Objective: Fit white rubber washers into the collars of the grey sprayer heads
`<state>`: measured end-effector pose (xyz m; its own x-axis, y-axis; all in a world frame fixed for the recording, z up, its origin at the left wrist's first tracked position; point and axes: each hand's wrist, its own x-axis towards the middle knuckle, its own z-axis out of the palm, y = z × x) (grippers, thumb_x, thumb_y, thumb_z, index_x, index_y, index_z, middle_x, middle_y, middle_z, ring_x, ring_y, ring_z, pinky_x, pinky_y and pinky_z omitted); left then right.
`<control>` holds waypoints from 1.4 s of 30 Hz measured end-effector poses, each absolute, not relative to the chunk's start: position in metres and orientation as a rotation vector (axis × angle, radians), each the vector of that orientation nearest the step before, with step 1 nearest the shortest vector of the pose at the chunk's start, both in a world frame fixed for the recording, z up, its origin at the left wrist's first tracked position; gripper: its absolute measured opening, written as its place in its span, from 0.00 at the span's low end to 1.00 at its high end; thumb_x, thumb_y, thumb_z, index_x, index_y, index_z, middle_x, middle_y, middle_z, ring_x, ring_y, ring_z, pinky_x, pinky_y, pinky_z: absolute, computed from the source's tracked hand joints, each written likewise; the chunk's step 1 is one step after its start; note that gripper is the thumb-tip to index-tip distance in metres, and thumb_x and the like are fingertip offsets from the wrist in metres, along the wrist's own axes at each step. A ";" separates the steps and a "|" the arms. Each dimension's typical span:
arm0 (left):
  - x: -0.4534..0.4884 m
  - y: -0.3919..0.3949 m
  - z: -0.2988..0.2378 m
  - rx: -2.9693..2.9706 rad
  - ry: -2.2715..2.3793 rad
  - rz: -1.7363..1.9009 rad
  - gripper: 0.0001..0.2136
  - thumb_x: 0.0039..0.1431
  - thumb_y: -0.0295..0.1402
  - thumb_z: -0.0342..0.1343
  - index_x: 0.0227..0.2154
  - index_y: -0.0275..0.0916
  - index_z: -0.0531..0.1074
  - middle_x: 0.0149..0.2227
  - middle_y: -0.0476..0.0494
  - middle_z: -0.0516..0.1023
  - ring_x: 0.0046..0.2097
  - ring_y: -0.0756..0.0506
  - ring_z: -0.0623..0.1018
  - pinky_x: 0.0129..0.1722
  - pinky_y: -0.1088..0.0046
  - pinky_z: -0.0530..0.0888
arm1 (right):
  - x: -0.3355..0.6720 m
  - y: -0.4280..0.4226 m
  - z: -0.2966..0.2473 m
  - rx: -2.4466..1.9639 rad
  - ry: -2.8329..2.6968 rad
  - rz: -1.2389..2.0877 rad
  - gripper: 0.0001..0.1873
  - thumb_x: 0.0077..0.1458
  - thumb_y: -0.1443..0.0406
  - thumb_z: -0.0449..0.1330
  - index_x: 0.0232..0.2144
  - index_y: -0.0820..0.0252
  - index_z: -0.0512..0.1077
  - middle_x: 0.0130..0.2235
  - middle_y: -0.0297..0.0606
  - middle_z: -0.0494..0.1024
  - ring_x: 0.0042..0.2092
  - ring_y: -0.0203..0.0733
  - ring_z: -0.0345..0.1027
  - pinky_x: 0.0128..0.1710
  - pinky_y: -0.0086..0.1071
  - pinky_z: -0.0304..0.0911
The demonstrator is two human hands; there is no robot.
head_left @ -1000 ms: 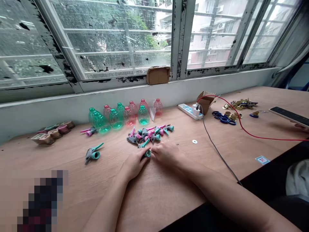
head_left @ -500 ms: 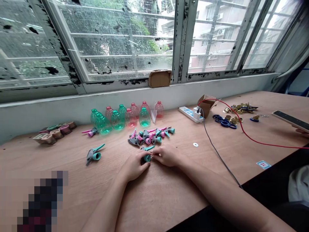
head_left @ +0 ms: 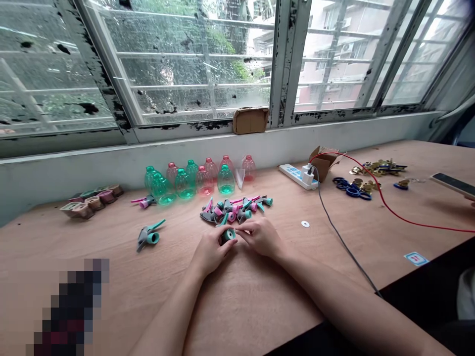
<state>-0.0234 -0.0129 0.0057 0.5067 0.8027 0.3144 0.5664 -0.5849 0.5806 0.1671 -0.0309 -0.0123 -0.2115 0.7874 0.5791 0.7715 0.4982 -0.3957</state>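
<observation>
Both hands meet over the wooden table [head_left: 260, 296] around one small spray-trigger head with a teal collar [head_left: 229, 234]. My left hand [head_left: 210, 253] curls its fingers round the head from the left. My right hand [head_left: 260, 236] pinches it from the right with fingertips pressed to the collar. Just beyond them lies a heap of grey trigger heads with teal and pink parts [head_left: 235, 207]. Behind the heap stand several small green and pink plastic bottles [head_left: 193, 179].
A lone teal trigger head [head_left: 148, 236] and a pink one [head_left: 145, 201] lie to the left, beside small pots [head_left: 91, 202]. To the right are a power strip [head_left: 300, 175] with grey and red cables, a washer [head_left: 305, 224], brass and blue parts [head_left: 361, 179], a phone [head_left: 452, 184].
The hands lifted the teal trigger head slightly off the table and turned it, so its round collar now faces up toward me. The view shifted a little to the left.
</observation>
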 end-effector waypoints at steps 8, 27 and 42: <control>-0.018 -0.014 0.004 2.288 1.121 0.774 0.16 0.58 0.39 0.53 0.48 0.40 0.72 0.35 0.47 0.80 0.32 0.47 0.76 0.36 0.72 0.71 | 0.160 -0.039 -0.006 -1.422 -2.145 -0.242 0.14 0.62 0.61 0.53 0.39 0.54 0.78 0.31 0.36 0.80 0.29 0.36 0.69 0.27 0.30 0.48; -0.023 -0.019 0.005 2.522 1.021 0.580 0.15 0.58 0.31 0.52 0.48 0.45 0.71 0.50 0.45 0.76 0.50 0.41 0.74 0.48 0.66 0.70 | 0.173 -0.036 0.000 -1.414 -2.356 -0.040 0.12 0.58 0.61 0.58 0.27 0.56 0.79 0.27 0.36 0.80 0.28 0.36 0.67 0.28 0.30 0.48; -0.028 -0.015 0.008 2.365 0.938 0.621 0.12 0.59 0.33 0.52 0.46 0.44 0.70 0.48 0.44 0.76 0.49 0.42 0.73 0.49 0.67 0.69 | 0.174 -0.031 -0.009 -1.159 -2.277 0.196 0.07 0.57 0.64 0.60 0.30 0.57 0.78 0.31 0.36 0.79 0.31 0.34 0.68 0.30 0.26 0.53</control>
